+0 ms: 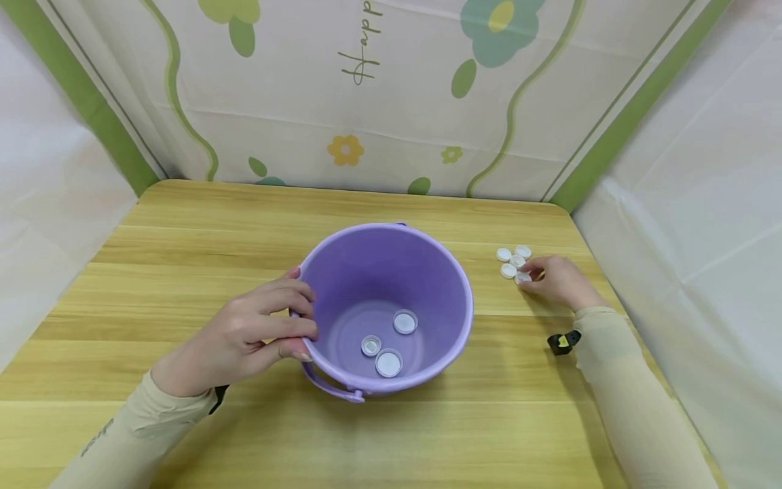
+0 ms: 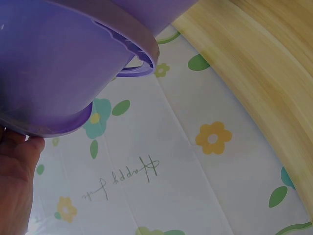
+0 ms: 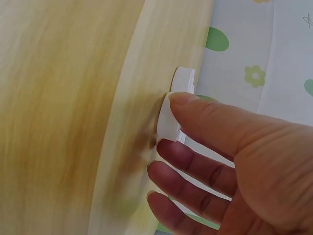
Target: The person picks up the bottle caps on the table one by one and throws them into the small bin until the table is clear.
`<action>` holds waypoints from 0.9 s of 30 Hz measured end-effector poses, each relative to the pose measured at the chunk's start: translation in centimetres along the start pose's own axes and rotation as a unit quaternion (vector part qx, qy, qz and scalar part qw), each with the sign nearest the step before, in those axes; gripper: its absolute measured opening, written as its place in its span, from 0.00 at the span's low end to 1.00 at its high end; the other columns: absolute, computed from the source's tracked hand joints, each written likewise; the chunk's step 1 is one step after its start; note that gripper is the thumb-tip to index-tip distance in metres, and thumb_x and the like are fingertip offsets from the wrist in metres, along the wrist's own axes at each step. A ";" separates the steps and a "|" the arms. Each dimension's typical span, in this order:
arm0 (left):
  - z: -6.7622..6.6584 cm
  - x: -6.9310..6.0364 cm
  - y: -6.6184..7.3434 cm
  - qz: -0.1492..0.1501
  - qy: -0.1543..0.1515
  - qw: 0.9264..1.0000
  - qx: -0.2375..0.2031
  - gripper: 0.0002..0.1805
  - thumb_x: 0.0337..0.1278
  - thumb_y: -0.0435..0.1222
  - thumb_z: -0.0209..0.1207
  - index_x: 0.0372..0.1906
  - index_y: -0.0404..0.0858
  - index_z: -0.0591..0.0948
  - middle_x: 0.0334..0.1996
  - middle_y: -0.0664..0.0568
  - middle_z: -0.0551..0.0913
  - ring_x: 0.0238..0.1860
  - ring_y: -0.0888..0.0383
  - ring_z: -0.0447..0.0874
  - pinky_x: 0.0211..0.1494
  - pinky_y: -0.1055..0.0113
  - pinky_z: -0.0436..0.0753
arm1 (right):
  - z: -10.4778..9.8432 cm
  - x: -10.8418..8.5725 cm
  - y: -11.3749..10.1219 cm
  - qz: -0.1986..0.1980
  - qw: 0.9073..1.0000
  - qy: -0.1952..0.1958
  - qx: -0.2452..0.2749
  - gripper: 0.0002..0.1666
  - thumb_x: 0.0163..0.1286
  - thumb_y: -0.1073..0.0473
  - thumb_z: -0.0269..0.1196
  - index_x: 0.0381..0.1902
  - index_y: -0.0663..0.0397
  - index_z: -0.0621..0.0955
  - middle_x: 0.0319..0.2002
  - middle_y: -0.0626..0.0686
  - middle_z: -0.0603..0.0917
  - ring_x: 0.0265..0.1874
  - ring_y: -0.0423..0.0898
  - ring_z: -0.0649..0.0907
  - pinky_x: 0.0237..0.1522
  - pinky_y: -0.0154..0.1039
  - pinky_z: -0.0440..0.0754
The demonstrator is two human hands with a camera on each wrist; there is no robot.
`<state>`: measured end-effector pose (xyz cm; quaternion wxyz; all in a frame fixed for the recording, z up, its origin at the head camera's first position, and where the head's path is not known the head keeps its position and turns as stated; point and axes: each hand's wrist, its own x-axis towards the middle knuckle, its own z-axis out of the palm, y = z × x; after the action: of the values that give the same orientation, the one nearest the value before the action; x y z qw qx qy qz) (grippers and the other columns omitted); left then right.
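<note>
A purple bucket stands mid-table with three round white-and-clear caps on its bottom, one of them the cap nearest the front. My left hand grips the bucket's left rim, fingers curled over the edge; the left wrist view shows the hand at the bucket's rim. To the right, several round white caps lie in a small cluster. My right hand pinches the nearest cap between thumb and index finger. In the right wrist view the hand holds that white cap by its edge.
The wooden table reaches back to a white cloth with printed flowers. White sheets hang at the left and right. The bucket's handle hangs at its front left.
</note>
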<state>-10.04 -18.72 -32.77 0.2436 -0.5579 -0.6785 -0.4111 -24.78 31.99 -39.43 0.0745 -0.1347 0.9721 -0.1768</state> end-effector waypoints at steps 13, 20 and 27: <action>0.0 0.0 0.1 0.000 0.001 1.000 0.000 0.12 0.67 0.41 0.60 0.36 0.34 0.84 0.36 0.45 0.79 0.48 0.49 0.75 0.74 0.47 0.63 | -0.1 0.0 -0.3 0.006 1.000 -0.011 0.001 0.19 0.66 0.58 0.69 0.52 0.64 0.83 0.41 0.59 0.85 0.42 0.55 0.82 0.47 0.56 0.81; 0.0 0.0 0.1 -0.001 -0.002 1.000 0.005 0.12 0.67 0.41 0.60 0.36 0.35 0.84 0.37 0.46 0.79 0.48 0.49 0.75 0.74 0.47 0.63 | -0.3 -0.2 -0.5 0.012 1.000 -0.017 -0.005 0.21 0.68 0.55 0.67 0.52 0.65 0.83 0.43 0.59 0.85 0.43 0.56 0.83 0.48 0.56 0.81; 0.0 0.0 0.0 0.001 0.000 1.000 0.005 0.12 0.67 0.41 0.60 0.36 0.34 0.84 0.37 0.46 0.79 0.48 0.49 0.75 0.74 0.47 0.64 | -1.2 -0.6 -1.5 0.006 1.000 -0.007 0.000 0.20 0.67 0.55 0.68 0.51 0.63 0.83 0.45 0.60 0.85 0.44 0.56 0.83 0.47 0.55 0.82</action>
<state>-10.00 -18.73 -32.76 0.2470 -0.5570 -0.6803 -0.4074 -24.10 31.21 -37.72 0.0822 -0.1298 0.9724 -0.1757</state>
